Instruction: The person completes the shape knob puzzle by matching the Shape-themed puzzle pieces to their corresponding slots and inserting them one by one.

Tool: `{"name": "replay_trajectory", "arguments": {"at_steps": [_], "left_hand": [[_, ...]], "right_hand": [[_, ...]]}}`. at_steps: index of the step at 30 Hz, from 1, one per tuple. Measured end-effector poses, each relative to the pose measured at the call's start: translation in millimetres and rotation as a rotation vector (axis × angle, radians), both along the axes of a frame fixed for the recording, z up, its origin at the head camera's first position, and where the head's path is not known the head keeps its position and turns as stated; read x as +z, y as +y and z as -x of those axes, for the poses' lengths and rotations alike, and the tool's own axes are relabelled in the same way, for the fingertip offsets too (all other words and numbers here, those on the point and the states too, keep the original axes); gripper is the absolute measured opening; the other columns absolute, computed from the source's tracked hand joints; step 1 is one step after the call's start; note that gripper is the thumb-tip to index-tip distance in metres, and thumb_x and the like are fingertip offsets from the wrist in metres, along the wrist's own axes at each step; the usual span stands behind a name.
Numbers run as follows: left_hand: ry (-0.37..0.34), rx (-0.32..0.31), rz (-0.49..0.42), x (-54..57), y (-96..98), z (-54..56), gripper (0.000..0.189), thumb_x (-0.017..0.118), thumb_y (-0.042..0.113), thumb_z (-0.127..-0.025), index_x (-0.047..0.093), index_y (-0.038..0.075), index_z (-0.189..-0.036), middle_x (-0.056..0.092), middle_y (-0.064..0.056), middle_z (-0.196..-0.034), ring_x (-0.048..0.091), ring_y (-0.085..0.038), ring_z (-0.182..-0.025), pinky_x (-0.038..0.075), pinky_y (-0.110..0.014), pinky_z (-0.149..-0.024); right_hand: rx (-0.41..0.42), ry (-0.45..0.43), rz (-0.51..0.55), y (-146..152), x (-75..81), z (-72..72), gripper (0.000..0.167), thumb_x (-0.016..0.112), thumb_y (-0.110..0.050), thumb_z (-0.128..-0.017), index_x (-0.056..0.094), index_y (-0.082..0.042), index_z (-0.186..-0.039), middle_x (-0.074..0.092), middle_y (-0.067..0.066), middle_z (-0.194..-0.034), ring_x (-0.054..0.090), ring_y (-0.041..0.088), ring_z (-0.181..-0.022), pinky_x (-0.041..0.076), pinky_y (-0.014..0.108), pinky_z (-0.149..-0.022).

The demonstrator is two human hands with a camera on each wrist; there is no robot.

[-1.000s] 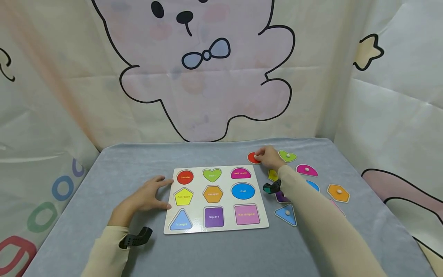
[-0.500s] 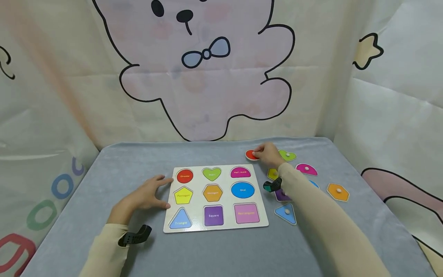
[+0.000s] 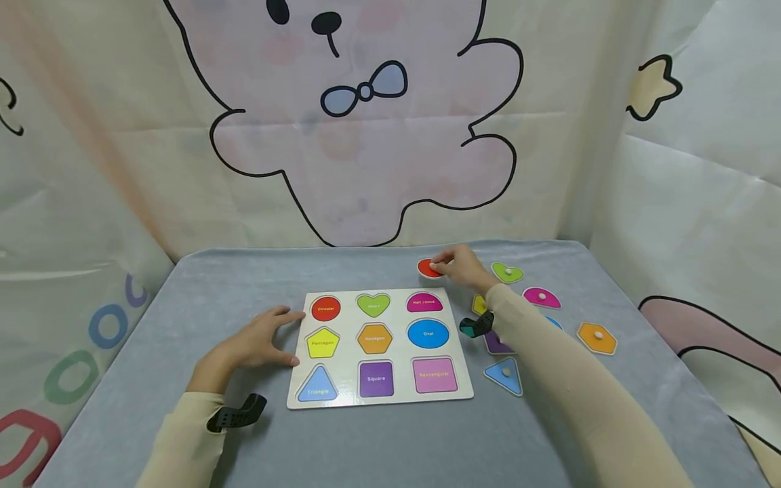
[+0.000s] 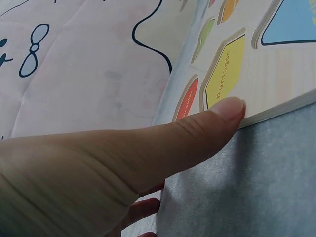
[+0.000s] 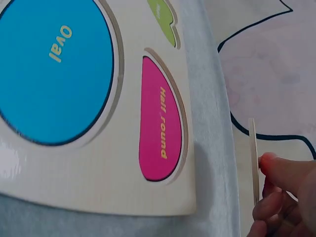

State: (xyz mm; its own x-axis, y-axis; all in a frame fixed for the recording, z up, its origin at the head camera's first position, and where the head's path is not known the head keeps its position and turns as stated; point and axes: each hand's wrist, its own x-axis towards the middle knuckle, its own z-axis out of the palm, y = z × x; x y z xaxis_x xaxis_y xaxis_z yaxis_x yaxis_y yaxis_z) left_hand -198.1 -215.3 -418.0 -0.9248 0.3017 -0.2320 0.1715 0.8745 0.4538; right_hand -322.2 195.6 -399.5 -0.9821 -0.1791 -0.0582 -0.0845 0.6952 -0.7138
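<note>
A white shape puzzle board point(image 3: 393, 379) lies on the table, its recesses printed with coloured, labelled shapes. Beyond its far right corner, my right hand point(image 3: 466, 270) pinches the knob of a red round puzzle piece point(image 3: 426, 269). The right wrist view shows that piece edge-on point(image 5: 255, 170), raised off the cloth. My left hand point(image 3: 253, 342) rests at the board's left edge, thumb and fingers spread. In the left wrist view the thumb touches the edge near the yellow pentagon recess point(image 4: 226, 71).
Right of the board lie knobbed pieces: a green heart point(image 3: 508, 273), a magenta half round point(image 3: 542, 298), an orange hexagon point(image 3: 597, 338) and a blue triangle point(image 3: 504, 377). Yellow, purple and blue pieces are partly hidden by my right arm. A printed curtain point(image 3: 366, 156) hangs behind the table.
My right hand has lifted the red round piece and moved it left, towards the board's far edge. My left hand and the board have stayed in place.
</note>
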Motion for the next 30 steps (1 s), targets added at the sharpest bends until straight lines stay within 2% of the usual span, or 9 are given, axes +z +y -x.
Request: {"name": "replay_trajectory", "arguments": {"at_steps": [6, 13, 22, 30], "left_hand": [[-0.008, 0.003, -0.002, -0.7, 1.2, 0.7, 0.093, 0.091, 0.038, -0.072, 0.047, 0.015, -0.151, 0.032, -0.03, -0.159, 0.03, -0.054, -0.144, 0.034, -0.073, -0.111], [-0.01, 0.02, -0.005, 0.3, 1.2, 0.3, 0.094, 0.09, 0.037, -0.072, 0.046, 0.015, -0.152, 0.031, -0.029, -0.16, 0.029, -0.054, -0.145, 0.034, -0.073, -0.111], [-0.023, 0.03, -0.004, 0.7, 0.9, -3.7, 0.095, 0.091, 0.037, -0.071, 0.047, 0.015, -0.152, 0.031, -0.03, -0.159, 0.029, -0.055, -0.144, 0.034, -0.073, -0.11], [-0.025, 0.034, -0.006, 0.8, 0.2, -1.6, 0.095, 0.09, 0.038, -0.072, 0.045, 0.016, -0.153, 0.03, -0.029, -0.16, 0.028, -0.055, -0.145, 0.034, -0.074, -0.11]], "right_hand": [[0.047, 0.046, 0.009, -13, 3.1, -3.5, 0.024, 0.068, -0.016, -0.098, 0.074, 0.002, -0.113, 0.069, 0.018, -0.106, 0.057, 0.028, -0.1, 0.047, 0.023, -0.074], [0.092, 0.105, 0.016, -30, 2.1, -5.0, 0.02, 0.069, -0.013, -0.096, 0.075, 0.002, -0.108, 0.071, 0.017, -0.099, 0.058, 0.025, -0.091, 0.046, 0.022, -0.068], [0.116, 0.067, -0.001, -48, -2.7, -12.6, 0.021, 0.069, -0.017, -0.097, 0.076, -0.003, -0.111, 0.071, 0.013, -0.104, 0.057, 0.024, -0.096, 0.048, 0.022, -0.072], [0.122, 0.048, 0.019, -65, -7.0, -13.5, 0.021, 0.072, -0.019, -0.095, 0.078, -0.006, -0.109, 0.072, 0.011, -0.104, 0.057, 0.022, -0.093, 0.049, 0.021, -0.068]]}}
